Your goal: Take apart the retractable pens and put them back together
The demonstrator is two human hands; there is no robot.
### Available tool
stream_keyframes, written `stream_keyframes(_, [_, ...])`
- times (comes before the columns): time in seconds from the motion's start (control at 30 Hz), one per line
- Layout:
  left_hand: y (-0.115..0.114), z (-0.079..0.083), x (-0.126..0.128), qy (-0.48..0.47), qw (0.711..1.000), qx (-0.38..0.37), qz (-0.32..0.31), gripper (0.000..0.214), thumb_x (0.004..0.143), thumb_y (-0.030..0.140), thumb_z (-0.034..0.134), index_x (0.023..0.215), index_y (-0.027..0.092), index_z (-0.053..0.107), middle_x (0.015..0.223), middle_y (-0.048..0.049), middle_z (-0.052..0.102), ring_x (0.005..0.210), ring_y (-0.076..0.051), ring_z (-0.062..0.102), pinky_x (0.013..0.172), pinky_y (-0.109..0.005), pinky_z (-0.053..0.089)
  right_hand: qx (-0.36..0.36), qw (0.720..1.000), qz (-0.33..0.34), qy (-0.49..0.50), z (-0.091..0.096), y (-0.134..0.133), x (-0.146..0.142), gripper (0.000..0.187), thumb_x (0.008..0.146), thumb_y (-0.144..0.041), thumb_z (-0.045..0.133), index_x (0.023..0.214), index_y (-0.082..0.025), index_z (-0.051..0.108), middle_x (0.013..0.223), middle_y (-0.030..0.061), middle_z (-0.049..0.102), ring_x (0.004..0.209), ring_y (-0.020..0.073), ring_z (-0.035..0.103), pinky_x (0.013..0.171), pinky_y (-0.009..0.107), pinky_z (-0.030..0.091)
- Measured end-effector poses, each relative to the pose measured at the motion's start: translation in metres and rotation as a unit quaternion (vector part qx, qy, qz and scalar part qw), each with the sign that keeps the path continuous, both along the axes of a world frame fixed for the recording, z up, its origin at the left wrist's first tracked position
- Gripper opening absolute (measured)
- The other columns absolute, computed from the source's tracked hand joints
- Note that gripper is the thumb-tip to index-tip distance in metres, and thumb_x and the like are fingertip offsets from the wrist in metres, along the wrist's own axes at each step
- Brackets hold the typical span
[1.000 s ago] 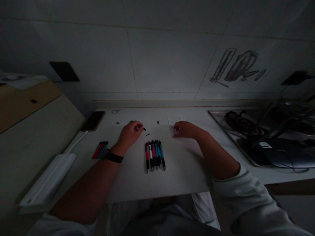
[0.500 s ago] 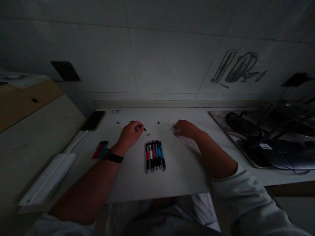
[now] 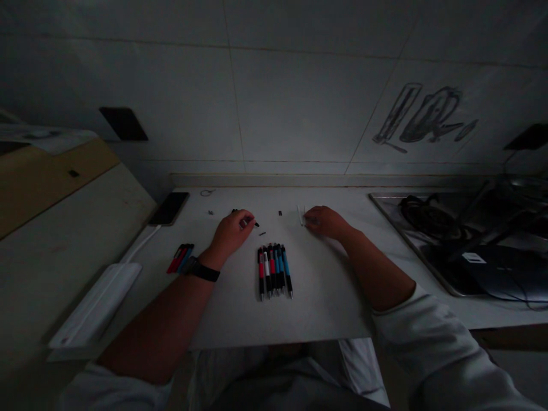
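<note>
My left hand [image 3: 233,233] is closed around a slim black pen part [image 3: 257,224], whose dark end pokes out past the fingertips; the rest is hidden in the fingers. My right hand [image 3: 326,221] rests low over the table, thumb and fingers pinched at a thin white stick [image 3: 305,210]. Just left of it lies another thin white stick [image 3: 299,216], like a pen refill. Small dark pieces [image 3: 262,233] lie between the hands, one of them a little dark block [image 3: 280,213]. Nearer me, several click pens [image 3: 274,271] in red, white and blue lie side by side.
Red and blue pen pieces [image 3: 180,258] lie left of my wrist. Beyond are a black phone [image 3: 169,209], a white power strip [image 3: 96,305] and a small loop [image 3: 208,193]. A gas stove [image 3: 422,240] with a dark object on it stands at right. A wall closes the back.
The view has shifted slightly, so everything sits a little further right. My right hand has drawn slightly closer to the lying white stick. My left hand keeps its grip.
</note>
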State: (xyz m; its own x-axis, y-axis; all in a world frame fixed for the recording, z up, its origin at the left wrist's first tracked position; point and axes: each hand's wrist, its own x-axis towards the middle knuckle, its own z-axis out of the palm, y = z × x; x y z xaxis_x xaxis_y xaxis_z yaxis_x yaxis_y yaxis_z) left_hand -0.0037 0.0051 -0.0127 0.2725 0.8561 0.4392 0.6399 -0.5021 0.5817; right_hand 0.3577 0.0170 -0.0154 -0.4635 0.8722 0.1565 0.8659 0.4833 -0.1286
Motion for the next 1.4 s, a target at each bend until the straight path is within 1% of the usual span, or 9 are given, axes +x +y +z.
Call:
stream_keyframes(0.13, [-0.001, 0.001, 0.001, -0.004, 1.0, -0.003, 0.002, 0.01, 0.093, 0.027, 0.067, 0.101, 0.022, 0.069, 0.093, -0.0037, 0.075, 0.08, -0.018, 0.067, 0.076, -0.032, 0.053, 0.006, 1.0, 0.026, 0.015, -0.004, 0.003, -0.001, 0.039, 0.096, -0.037, 0.06, 0.127, -0.019, 0.075, 0.129, 0.0155, 0.073, 0.122, 0.0301, 0.067, 0.111, 0.044, 0.047])
stream_keyframes(0.33, [-0.002, 0.003, 0.0, 0.0, 1.0, -0.005, -0.001, 0.009, 0.093, 0.027, 0.066, 0.1, 0.022, 0.069, 0.093, -0.0037, 0.074, 0.081, -0.019, 0.067, 0.076, -0.033, 0.053, 0.007, 0.999, 0.032, 0.029, -0.006, 0.003, -0.002, 0.046, 0.096, -0.044, 0.058, 0.131, -0.017, 0.073, 0.133, 0.0168, 0.071, 0.123, 0.0316, 0.065, 0.112, 0.047, 0.046])
stream_keyframes(0.47, [-0.001, 0.002, 0.0, 0.004, 1.0, -0.008, -0.002, 0.01, 0.094, 0.028, 0.066, 0.101, 0.022, 0.069, 0.093, -0.0035, 0.074, 0.08, -0.018, 0.067, 0.076, -0.032, 0.052, 0.008, 0.999, 0.038, 0.029, -0.009, 0.006, -0.002, 0.048, 0.096, -0.044, 0.058, 0.132, -0.016, 0.072, 0.135, 0.0178, 0.07, 0.127, 0.0323, 0.064, 0.113, 0.047, 0.046])
stream_keyframes(0.63, [-0.001, 0.001, 0.0, -0.008, 1.0, -0.01, -0.003, 0.01, 0.093, 0.028, 0.066, 0.1, 0.022, 0.069, 0.093, -0.0033, 0.074, 0.081, -0.018, 0.067, 0.076, -0.032, 0.052, -0.002, 0.999, 0.035, 0.042, -0.01, 0.005, -0.003, 0.047, 0.096, -0.042, 0.059, 0.136, -0.02, 0.07, 0.139, 0.0146, 0.068, 0.13, 0.0312, 0.062, 0.113, 0.047, 0.047])
stream_keyframes(0.77, [-0.002, 0.002, 0.0, -0.004, 1.0, -0.007, -0.003, 0.009, 0.093, 0.028, 0.066, 0.099, 0.022, 0.069, 0.091, -0.0039, 0.074, 0.08, -0.018, 0.067, 0.075, -0.032, 0.052, -0.011, 0.998, 0.031, 0.047, -0.007, 0.002, -0.005, 0.046, 0.098, -0.041, 0.059, 0.138, -0.02, 0.068, 0.141, 0.0142, 0.068, 0.13, 0.0304, 0.062, 0.113, 0.047, 0.047])
stream_keyframes(0.9, [-0.001, 0.001, 0.0, -0.003, 1.0, -0.001, -0.007, 0.01, 0.094, 0.029, 0.066, 0.1, 0.022, 0.069, 0.092, -0.004, 0.074, 0.08, -0.018, 0.067, 0.075, -0.032, 0.053, -0.018, 0.998, 0.034, 0.052, -0.005, 0.002, -0.005, 0.043, 0.098, -0.039, 0.06, 0.137, -0.023, 0.069, 0.141, 0.0117, 0.068, 0.13, 0.0288, 0.062, 0.113, 0.048, 0.046])
stream_keyframes(1.1, [0.0, 0.0, -0.001, -0.009, 1.0, -0.005, -0.004, 0.01, 0.094, 0.029, 0.067, 0.101, 0.022, 0.069, 0.093, -0.0036, 0.074, 0.081, -0.018, 0.067, 0.077, -0.033, 0.053, -0.015, 0.998, 0.045, 0.044, -0.006, 0.003, -0.006, 0.043, 0.099, -0.038, 0.059, 0.138, -0.021, 0.068, 0.142, 0.0116, 0.068, 0.131, 0.0284, 0.062, 0.116, 0.048, 0.043])
stream_keyframes(1.3, [0.001, 0.001, 0.0, -0.06, 0.998, -0.02, 0.001, 0.012, 0.093, 0.031, 0.067, 0.1, 0.022, 0.07, 0.094, -0.0033, 0.075, 0.08, -0.018, 0.067, 0.078, -0.033, 0.054, 0.016, 0.997, 0.043, 0.063, 0.0, -0.004, -0.009, 0.044, 0.099, -0.042, 0.061, 0.136, -0.02, 0.069, 0.139, 0.0133, 0.069, 0.128, 0.0288, 0.063, 0.114, 0.047, 0.045])
stream_keyframes(1.4, [0.0, 0.003, 0.002, -0.106, 0.994, -0.038, -0.002, 0.013, 0.093, 0.033, 0.067, 0.1, 0.022, 0.07, 0.094, -0.0033, 0.075, 0.081, -0.017, 0.068, 0.077, -0.032, 0.055, 0.028, 0.996, 0.025, 0.085, 0.009, -0.012, -0.019, 0.042, 0.099, -0.041, 0.061, 0.136, -0.022, 0.069, 0.138, 0.0127, 0.069, 0.125, 0.0287, 0.064, 0.113, 0.047, 0.045])
